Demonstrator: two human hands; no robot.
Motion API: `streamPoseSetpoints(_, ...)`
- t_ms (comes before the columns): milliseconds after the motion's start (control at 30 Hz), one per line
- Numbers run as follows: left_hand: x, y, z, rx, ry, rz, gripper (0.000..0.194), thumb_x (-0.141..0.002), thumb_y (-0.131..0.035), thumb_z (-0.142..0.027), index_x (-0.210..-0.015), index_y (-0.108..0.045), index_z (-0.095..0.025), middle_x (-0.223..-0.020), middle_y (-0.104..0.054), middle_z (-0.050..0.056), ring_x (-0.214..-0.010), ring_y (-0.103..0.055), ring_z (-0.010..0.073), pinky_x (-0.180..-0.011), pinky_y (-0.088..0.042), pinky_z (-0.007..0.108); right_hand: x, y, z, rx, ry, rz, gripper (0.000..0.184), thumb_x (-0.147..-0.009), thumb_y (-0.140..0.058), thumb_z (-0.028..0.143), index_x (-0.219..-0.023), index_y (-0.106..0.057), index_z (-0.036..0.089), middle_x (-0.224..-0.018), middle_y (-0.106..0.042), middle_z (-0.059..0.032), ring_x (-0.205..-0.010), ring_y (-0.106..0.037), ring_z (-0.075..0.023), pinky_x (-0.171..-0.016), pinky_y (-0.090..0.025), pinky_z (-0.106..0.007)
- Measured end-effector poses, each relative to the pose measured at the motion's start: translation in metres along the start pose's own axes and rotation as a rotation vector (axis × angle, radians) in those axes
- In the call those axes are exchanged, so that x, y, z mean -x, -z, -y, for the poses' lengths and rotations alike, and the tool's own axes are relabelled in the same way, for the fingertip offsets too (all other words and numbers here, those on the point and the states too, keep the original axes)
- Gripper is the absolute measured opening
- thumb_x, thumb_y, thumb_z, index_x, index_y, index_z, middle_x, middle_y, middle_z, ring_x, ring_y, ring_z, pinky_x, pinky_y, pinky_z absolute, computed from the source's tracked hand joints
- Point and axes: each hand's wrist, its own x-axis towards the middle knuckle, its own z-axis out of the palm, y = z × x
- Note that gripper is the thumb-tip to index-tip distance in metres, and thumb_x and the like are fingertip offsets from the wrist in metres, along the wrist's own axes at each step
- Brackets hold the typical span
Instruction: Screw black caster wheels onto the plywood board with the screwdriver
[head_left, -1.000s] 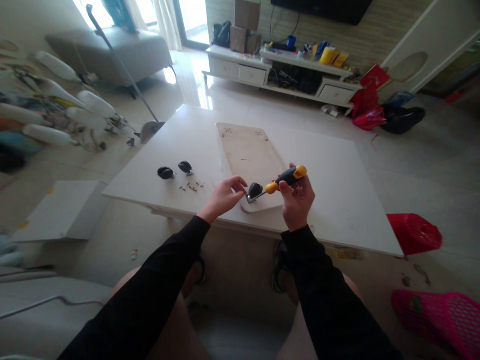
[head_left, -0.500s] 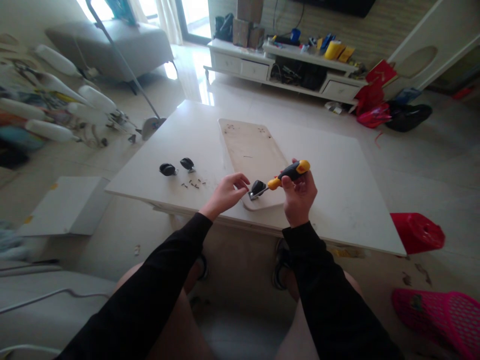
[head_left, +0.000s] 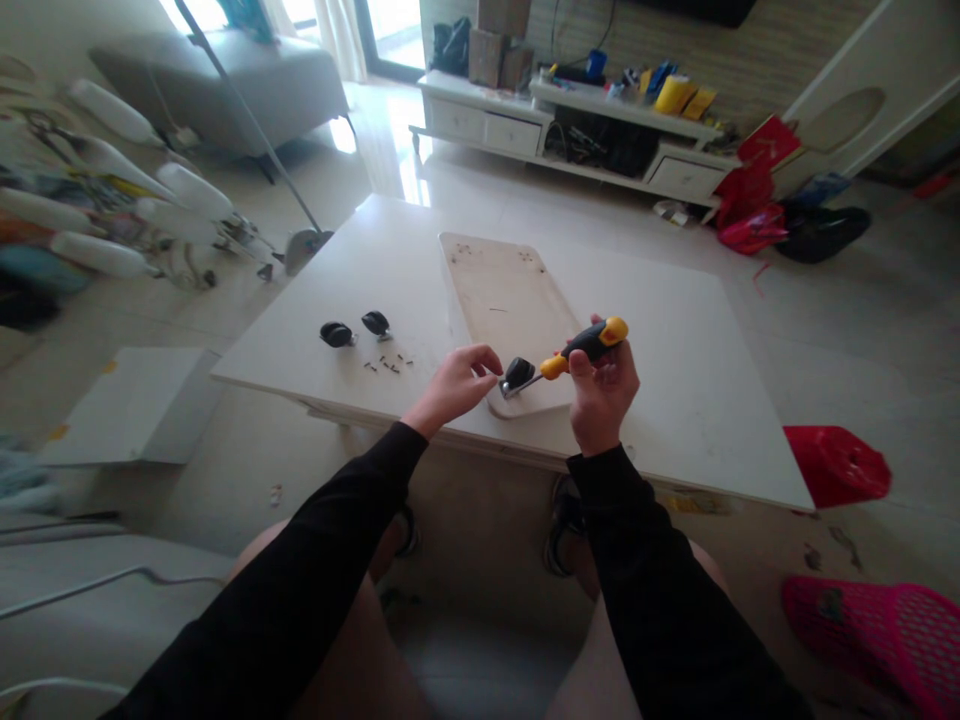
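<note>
Wheel (head_left: pixel 519 372), one of three, sits on the single board (head_left: pixel 510 290) at frame center. The right hand (head_left: pixel 604 392) grips one screwdriver (head_left: pixel 592 343), tip at the wheel's bracket; the left hand (head_left: pixel 459 384) curls beside it, grip unclear. Two wheels and several screws (head_left: pixel 388 364) lie left on the desk (head_left: pixel 667 350).

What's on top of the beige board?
Near end of the board: black caster, plus the screwdriver in the right hand reaching its bracket. The surface beneath that bracket is covered, so any holes there can't be seen.
</note>
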Motion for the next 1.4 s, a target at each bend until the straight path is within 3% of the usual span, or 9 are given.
streamPoseSetpoints(433,0.0,-0.003,0.002,-0.006,0.007,-0.004,0.021,-0.077,-0.062,-0.002,-0.085,-0.076,-0.015,-0.088,-0.079,0.004,-0.078,-0.065,0.0148,-0.074,-0.049,0.027,0.003,0.004,-0.007,0.023,0.02,0.017,0.052,-0.088,-0.082,0.051,-0.134,-0.067,0.034,-0.121,-0.08,-0.0053,-0.09,-0.081,-0.0192,-0.079,-0.067,-0.036)
streamPoseSetpoints(567,0.001,-0.004,0.002,-0.003,0.001,0.025,0.021,-0.076,-0.062,-0.004,-0.085,-0.076,-0.016,-0.087,-0.079,0.004,-0.078,-0.065,0.015,-0.073,-0.049,0.028,0.005,0.001,-0.001,0.029,0.006,0.06,0.053,-0.087,-0.083,0.052,-0.134,-0.069,0.033,-0.11,-0.081,-0.0042,-0.09,-0.082,-0.02,-0.077,-0.066,-0.033)
streamPoseSetpoints(733,0.001,-0.005,0.002,-0.019,0.0,0.032,0.021,-0.076,-0.062,-0.004,-0.086,-0.077,-0.016,-0.087,-0.079,0.004,-0.077,-0.065,0.0153,-0.073,-0.049,0.028,0.001,0.002,0.006,0.02,-0.013,0.129,0.057,-0.087,-0.084,0.051,-0.139,-0.068,0.036,-0.144,-0.073,-0.0075,-0.089,-0.083,-0.0182,-0.072,-0.066,-0.03)
streamPoseSetpoints(900,0.0,-0.006,0.004,-0.019,0.005,0.031,0.02,-0.077,-0.06,-0.006,-0.084,-0.076,-0.017,-0.086,-0.079,0.004,-0.077,-0.066,0.0155,-0.071,-0.049,0.027,-0.007,0.005,0.004,-0.026,-0.042,0.167,0.057,-0.09,-0.082,0.051,-0.141,-0.064,0.035,-0.118,-0.078,-0.0037,-0.09,-0.083,-0.02,-0.072,-0.068,-0.032)
streamPoseSetpoints(1000,-0.001,-0.006,0.003,-0.02,-0.017,-0.01,0.015,-0.078,-0.064,-0.01,-0.085,-0.075,-0.016,-0.086,-0.079,0.004,-0.073,-0.064,0.0143,-0.069,-0.049,0.027,-0.009,0.006,0.003,-0.036,-0.028,0.191,0.048,-0.09,-0.081,0.051,-0.133,-0.064,0.036,-0.113,-0.079,-0.0017,-0.089,-0.082,-0.0184,-0.075,-0.069,-0.032)
streamPoseSetpoints(1100,-0.001,-0.008,-0.002,0.047,-0.088,0.006,0.019,-0.086,-0.068,-0.021,-0.101,-0.079,-0.016,-0.097,-0.081,0.006,-0.069,-0.06,0.012,-0.066,-0.048,0.026,-0.011,0.005,0.005,-0.032,-0.043,0.269,0.042,-0.094,-0.077,0.053,-0.13,-0.065,0.034,-0.115,-0.081,-0.0031,-0.097,-0.081,-0.0196,-0.083,-0.07,-0.036)
streamPoseSetpoints(1200,-0.002,-0.012,-0.008,0.178,-0.134,0.135,0.033,-0.094,-0.069,-0.034,-0.119,-0.08,-0.016,-0.1,-0.081,0.007,-0.068,-0.062,0.0125,-0.063,-0.048,0.026,-0.013,0.003,0.009,-0.026,-0.052,0.327,0.043,-0.097,-0.072,0.056,-0.133,-0.066,0.032,-0.123,-0.082,-0.0067,-0.106,-0.08,-0.021,-0.091,-0.07,-0.04)
streamPoseSetpoints(1267,-0.005,-0.016,-0.012,0.237,-0.152,0.186,0.034,-0.095,-0.071,-0.039,-0.117,-0.081,-0.015,-0.097,-0.081,0.008,-0.073,-0.067,0.0149,-0.066,-0.052,0.027,-0.013,0.002,0.012,-0.036,-0.052,0.324,0.044,-0.097,-0.07,0.058,-0.133,-0.066,0.031,-0.127,-0.081,-0.0083,-0.107,-0.079,-0.021,-0.093,-0.069,-0.04)
streamPoseSetpoints(1400,-0.011,-0.021,-0.015,0.208,-0.15,0.151,0.024,-0.093,-0.076,-0.039,-0.095,-0.08,-0.015,-0.087,-0.079,0.007,-0.075,-0.07,0.0173,-0.069,-0.056,0.028,-0.013,-0.003,0.012,-0.067,-0.054,0.294,0.046,-0.095,-0.07,0.062,-0.129,-0.067,0.031,-0.126,-0.08,-0.008,-0.11,-0.077,-0.0228,-0.093,-0.069,-0.042)
